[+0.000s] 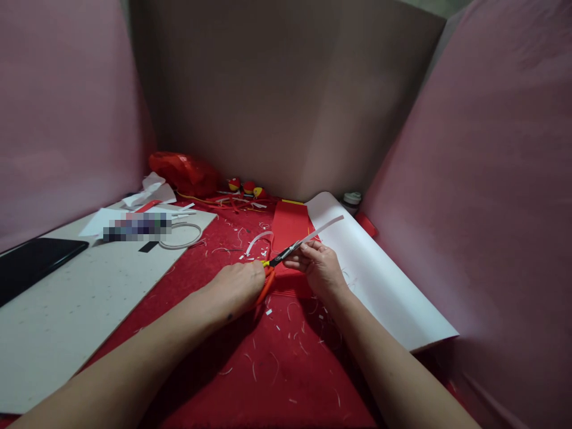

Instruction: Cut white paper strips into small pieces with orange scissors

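My left hand (239, 285) is closed round the orange and yellow handles of a pair of scissors (267, 285), whose dark blades point up and to the right. Between the fingers of my right hand (320, 262) is a narrow pale paper strip (328, 226), its free end sticking out to the upper right. The blades meet the strip close to my right fingertips; whether they are fully closed I cannot tell. Under both hands lies a ridged red sheet (290, 229). Another curved pale strip (258, 239) hangs just beyond the scissors.
White paper scraps litter the red cloth (250, 369). A large white sheet (379, 280) lies at right, a pale board (67, 322) with a black phone-like slab (40, 262) at left. Behind are a red plastic bag (185, 171), small red-yellow balls (248, 187) and a lidded cup (352, 201).
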Demonstrator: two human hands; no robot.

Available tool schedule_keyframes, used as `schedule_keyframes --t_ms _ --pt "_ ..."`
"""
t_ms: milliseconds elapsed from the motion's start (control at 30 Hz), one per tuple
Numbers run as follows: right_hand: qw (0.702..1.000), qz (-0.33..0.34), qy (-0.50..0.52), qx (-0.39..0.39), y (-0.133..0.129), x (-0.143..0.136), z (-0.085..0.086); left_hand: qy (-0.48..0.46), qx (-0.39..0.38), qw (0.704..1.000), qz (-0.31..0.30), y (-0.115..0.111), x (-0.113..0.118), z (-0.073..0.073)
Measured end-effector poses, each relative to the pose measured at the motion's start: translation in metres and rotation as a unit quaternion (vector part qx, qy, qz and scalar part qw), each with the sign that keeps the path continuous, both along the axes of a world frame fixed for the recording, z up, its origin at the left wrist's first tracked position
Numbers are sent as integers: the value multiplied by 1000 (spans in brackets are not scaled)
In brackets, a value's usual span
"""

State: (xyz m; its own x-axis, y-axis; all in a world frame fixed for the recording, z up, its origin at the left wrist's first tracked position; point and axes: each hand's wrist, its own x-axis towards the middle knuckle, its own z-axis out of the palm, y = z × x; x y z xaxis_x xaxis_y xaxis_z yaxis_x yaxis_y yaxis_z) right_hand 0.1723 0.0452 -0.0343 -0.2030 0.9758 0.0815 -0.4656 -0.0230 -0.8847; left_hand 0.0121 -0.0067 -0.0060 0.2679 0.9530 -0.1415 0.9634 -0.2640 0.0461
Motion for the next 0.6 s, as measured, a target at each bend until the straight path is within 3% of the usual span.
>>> schedule_keyframes --t_ms 367,600 --pt "1000 -9 6 -2 2 0 -3 3 1 1000 12 3 2 -4" --pt "1000 14 4 2 2 -2 -7 -6 5 1000 -23 2 -1 -3"
